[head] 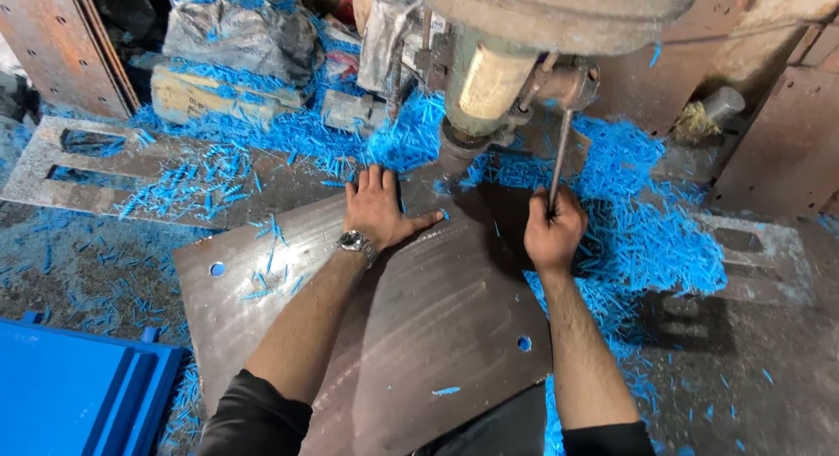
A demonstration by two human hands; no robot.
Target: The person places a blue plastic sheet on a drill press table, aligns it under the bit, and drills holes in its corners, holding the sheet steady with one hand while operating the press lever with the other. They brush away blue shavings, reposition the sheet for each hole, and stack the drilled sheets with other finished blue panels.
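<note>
Steel plate (419,307) under left hand (377,209), right hand (552,230) gripping lever (559,154)

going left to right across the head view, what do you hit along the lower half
blue painted panels → left hole in the metal plate → left hand flat on the plate → right hand gripping the lever rod → heap of blue shavings
</note>
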